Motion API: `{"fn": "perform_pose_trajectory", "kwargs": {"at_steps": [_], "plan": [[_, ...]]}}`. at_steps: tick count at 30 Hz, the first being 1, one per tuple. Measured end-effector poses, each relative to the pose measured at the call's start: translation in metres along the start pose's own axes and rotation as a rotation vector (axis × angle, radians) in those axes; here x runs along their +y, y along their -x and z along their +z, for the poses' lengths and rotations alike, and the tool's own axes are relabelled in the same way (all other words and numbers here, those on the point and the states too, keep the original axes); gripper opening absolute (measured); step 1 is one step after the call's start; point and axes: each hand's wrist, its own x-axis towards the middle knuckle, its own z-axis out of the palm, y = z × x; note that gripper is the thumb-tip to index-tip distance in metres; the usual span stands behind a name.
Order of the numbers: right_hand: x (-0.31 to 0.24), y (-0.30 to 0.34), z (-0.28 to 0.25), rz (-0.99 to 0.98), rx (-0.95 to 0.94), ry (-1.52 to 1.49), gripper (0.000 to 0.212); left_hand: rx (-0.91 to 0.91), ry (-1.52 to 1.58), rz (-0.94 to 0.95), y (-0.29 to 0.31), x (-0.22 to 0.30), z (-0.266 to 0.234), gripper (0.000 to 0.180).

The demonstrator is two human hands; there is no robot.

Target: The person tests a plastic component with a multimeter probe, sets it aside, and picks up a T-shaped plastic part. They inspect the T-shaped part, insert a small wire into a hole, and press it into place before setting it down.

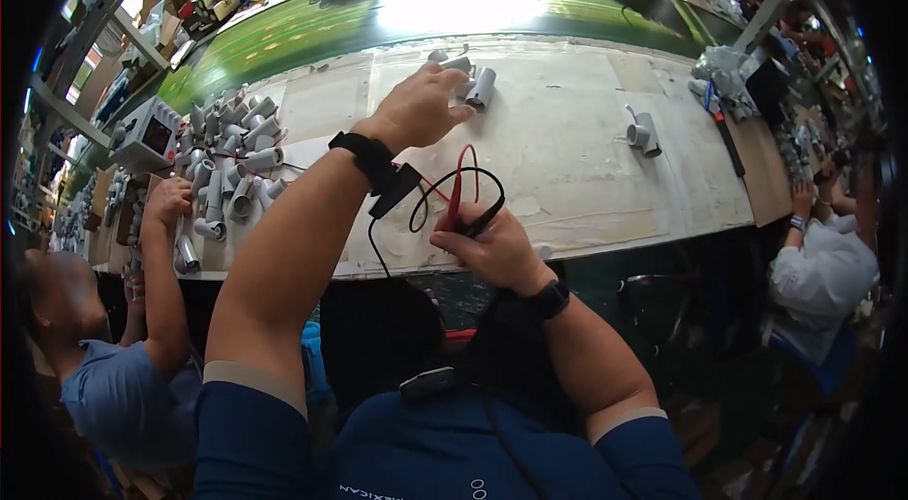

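Observation:
My left hand [423, 109] reaches over the white board, fingers spread and thumb apart, right beside a small group of grey cylindrical parts. One of them, a grey tube-shaped part [481, 87], lies just past my thumb; those behind it are partly covered by my fingers. Nearer the front edge, my right hand [494, 252] is closed around a red test probe [455, 197], which points upward. Red and black leads [416, 212] loop between the two hands. What else lies inside the right fist is hidden.
A large heap of grey parts [232, 155] lies at the left beside a grey meter box [149, 133]. Another grey part [643, 135] stands at the right, near a black-handled tool [729, 148]. Behind runs a green belt [284, 32]. Co-workers sit left [132, 386] and right [821, 268].

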Motion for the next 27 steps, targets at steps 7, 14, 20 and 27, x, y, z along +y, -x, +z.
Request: {"fn": "perform_pose_trajectory", "kwargs": {"at_steps": [7,14,20,27], "plan": [[-0.001,0.003,-0.004,0.055,0.044,-0.115,0.012,-0.059,-0.078,-0.214,-0.06,0.01,0.057,0.055],[0.001,0.003,-0.005,0.17,0.018,-0.3,0.012,0.039,0.538,-0.312,0.03,0.014,0.001,0.052],[0.008,0.0,-0.001,0.148,0.044,-0.388,0.013,0.252,0.822,-0.489,0.228,0.049,-0.009,0.059],[-0.006,-0.011,0.063,0.078,0.043,-0.38,0.013,0.252,0.722,-0.49,0.309,0.048,0.019,0.064]]}}
